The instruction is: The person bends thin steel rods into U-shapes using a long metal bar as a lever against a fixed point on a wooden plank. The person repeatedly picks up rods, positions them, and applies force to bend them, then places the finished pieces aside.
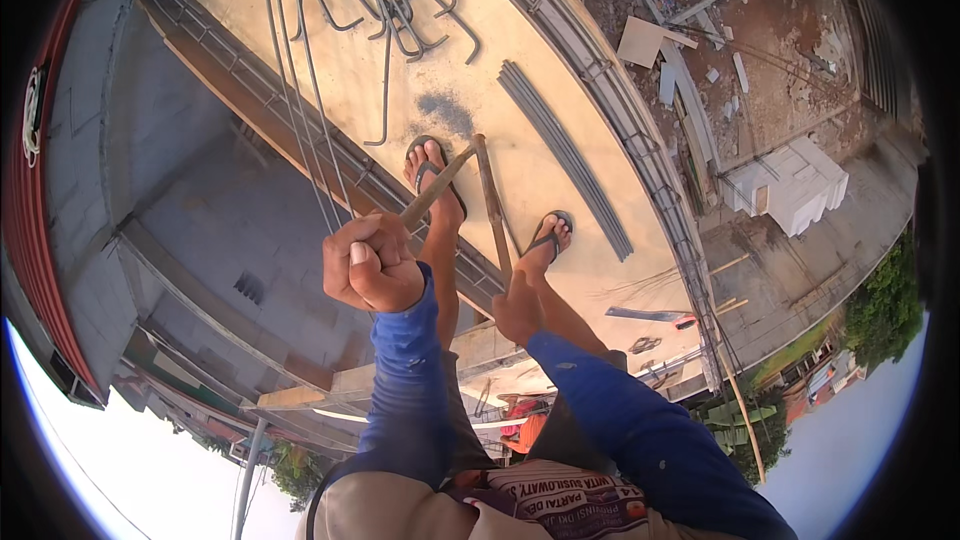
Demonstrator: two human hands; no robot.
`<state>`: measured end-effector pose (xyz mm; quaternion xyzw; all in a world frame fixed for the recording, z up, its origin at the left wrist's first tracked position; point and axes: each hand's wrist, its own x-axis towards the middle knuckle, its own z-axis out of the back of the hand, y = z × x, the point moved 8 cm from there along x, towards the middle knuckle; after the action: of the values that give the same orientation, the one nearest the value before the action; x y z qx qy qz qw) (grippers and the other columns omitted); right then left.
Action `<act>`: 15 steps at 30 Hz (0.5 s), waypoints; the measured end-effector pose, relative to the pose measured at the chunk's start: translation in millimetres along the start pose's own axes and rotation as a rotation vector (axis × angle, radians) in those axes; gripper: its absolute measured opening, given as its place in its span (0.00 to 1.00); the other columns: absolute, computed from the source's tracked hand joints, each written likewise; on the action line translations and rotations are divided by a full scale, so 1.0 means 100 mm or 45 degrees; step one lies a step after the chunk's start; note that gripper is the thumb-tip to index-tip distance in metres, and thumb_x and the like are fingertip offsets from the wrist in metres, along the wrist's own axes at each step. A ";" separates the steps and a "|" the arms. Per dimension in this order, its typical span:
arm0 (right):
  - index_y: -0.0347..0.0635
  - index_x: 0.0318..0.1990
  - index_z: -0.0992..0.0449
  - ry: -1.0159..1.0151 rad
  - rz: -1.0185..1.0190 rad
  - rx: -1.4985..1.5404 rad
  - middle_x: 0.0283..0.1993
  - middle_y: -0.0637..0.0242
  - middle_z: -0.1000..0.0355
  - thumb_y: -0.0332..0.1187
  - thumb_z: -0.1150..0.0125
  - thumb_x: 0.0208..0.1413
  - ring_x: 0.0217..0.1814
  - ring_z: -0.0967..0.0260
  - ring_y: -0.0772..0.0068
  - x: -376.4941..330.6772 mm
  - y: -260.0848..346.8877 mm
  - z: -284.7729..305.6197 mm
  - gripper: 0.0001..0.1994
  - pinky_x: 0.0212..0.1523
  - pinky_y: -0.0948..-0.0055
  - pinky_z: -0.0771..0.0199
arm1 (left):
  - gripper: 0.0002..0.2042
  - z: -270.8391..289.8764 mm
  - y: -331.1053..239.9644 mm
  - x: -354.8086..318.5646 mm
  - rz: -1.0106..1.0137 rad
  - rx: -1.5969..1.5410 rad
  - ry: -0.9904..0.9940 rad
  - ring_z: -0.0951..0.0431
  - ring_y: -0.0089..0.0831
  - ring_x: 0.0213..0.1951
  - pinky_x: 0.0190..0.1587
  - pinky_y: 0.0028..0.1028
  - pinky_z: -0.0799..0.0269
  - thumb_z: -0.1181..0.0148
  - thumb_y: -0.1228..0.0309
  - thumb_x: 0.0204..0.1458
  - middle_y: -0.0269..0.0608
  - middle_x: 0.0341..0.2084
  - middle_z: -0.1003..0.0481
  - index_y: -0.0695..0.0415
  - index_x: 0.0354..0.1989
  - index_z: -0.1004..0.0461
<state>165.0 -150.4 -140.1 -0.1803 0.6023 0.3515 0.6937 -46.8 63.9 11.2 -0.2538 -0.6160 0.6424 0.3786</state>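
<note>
The left hand is closed around one stick whose long axis points to 1 o'clock. The right hand grips another stick pointing to 11 o'clock; their tips meet above the sandalled feet.

Left hand fisted tight at nine o'clock of centre, thumb across the knuckles. Right hand lower, toward five o'clock, grip closed. Both blue-sleeved forearms rise from six o'clock; sandalled feet at twelve.
</note>
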 end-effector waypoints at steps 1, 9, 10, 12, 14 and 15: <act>0.34 0.49 0.38 0.007 -0.003 0.006 0.42 0.34 0.27 0.32 0.46 0.51 0.45 0.28 0.31 -0.06 -0.06 -0.02 0.18 0.48 0.44 0.29 | 0.15 -0.02 -0.04 -0.01 -0.010 -0.040 0.037 0.42 0.22 0.10 0.13 0.27 0.44 0.59 0.69 0.59 0.33 0.08 0.43 0.68 0.36 0.29; 0.31 0.52 0.38 -0.304 0.410 0.035 0.40 0.34 0.28 0.30 0.47 0.51 0.45 0.29 0.31 0.33 -0.69 -0.02 0.21 0.47 0.44 0.30 | 0.12 -0.35 -0.01 -0.08 -0.115 -0.188 0.166 0.43 0.21 0.12 0.16 0.27 0.43 0.57 0.70 0.61 0.31 0.09 0.44 0.66 0.36 0.30; 0.31 0.53 0.39 -0.200 0.346 0.039 0.39 0.35 0.28 0.30 0.47 0.51 0.45 0.29 0.32 0.35 -0.58 0.05 0.22 0.47 0.44 0.30 | 0.12 -0.31 0.03 0.00 -0.090 -0.178 0.170 0.43 0.21 0.12 0.17 0.27 0.43 0.57 0.69 0.61 0.31 0.09 0.44 0.66 0.37 0.29; 0.32 0.53 0.38 0.004 0.177 0.070 0.37 0.37 0.27 0.31 0.47 0.53 0.43 0.28 0.33 0.13 -0.32 0.34 0.20 0.47 0.45 0.30 | 0.12 -0.25 0.06 0.08 -0.012 -0.132 0.285 0.42 0.21 0.13 0.20 0.29 0.40 0.56 0.67 0.62 0.30 0.10 0.44 0.65 0.39 0.30; 0.35 0.50 0.36 0.177 0.063 0.154 0.34 0.39 0.26 0.33 0.47 0.55 0.41 0.27 0.32 -0.15 0.07 0.87 0.17 0.47 0.44 0.30 | 0.12 -0.19 0.02 0.18 -0.037 -0.127 0.373 0.42 0.22 0.14 0.20 0.30 0.39 0.55 0.67 0.63 0.30 0.10 0.44 0.65 0.39 0.30; 0.36 0.49 0.36 0.155 0.105 0.011 0.32 0.42 0.26 0.34 0.46 0.57 0.38 0.27 0.33 -0.17 -0.01 1.00 0.16 0.44 0.45 0.29 | 0.12 -0.20 -0.02 0.18 -0.043 -0.129 0.424 0.41 0.22 0.14 0.21 0.30 0.38 0.54 0.66 0.63 0.30 0.10 0.44 0.65 0.39 0.31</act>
<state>236.2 -88.9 -102.7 -0.1733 0.6519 0.3654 0.6415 -41.0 90.8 13.9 -0.3650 -0.5804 0.5532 0.4731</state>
